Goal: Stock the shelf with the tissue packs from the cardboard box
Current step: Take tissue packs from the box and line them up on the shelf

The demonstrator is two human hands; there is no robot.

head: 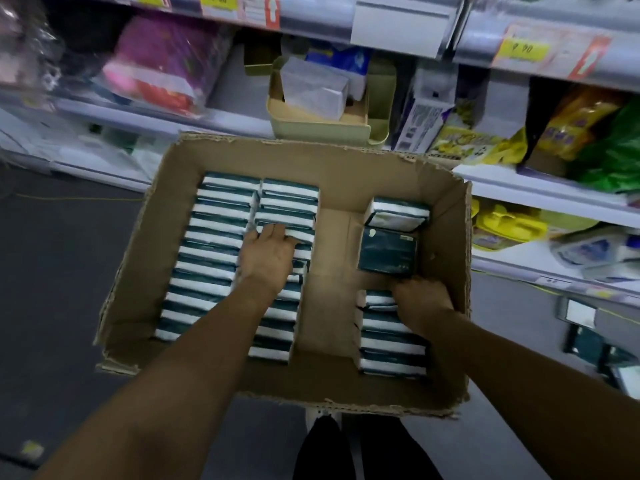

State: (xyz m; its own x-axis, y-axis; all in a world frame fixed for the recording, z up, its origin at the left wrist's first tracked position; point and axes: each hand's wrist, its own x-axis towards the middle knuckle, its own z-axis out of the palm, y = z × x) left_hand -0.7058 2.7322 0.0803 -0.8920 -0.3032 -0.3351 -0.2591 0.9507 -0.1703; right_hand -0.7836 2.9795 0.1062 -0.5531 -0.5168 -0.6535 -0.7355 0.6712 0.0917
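An open cardboard box (346, 168) holds rows of dark green and white tissue packs (211, 251) standing on edge. My left hand (268, 256) lies on the second row, its fingers dipping between packs there. My right hand (424, 304) is curled over the packs of the right-hand row (391, 344), gripping them at the row's far end. One tissue pack (388, 251) lies flat beyond my right hand, and another pack (398, 213) stands behind it. A bare strip of box floor (329, 289) runs down the middle.
Store shelves (540, 195) stand behind and to the right of the box, filled with packaged goods. A beige bin (311, 123) with white packs sits on the shelf just behind the box. Several dark packs (585, 344) lie low at the right. Dark floor spreads to the left.
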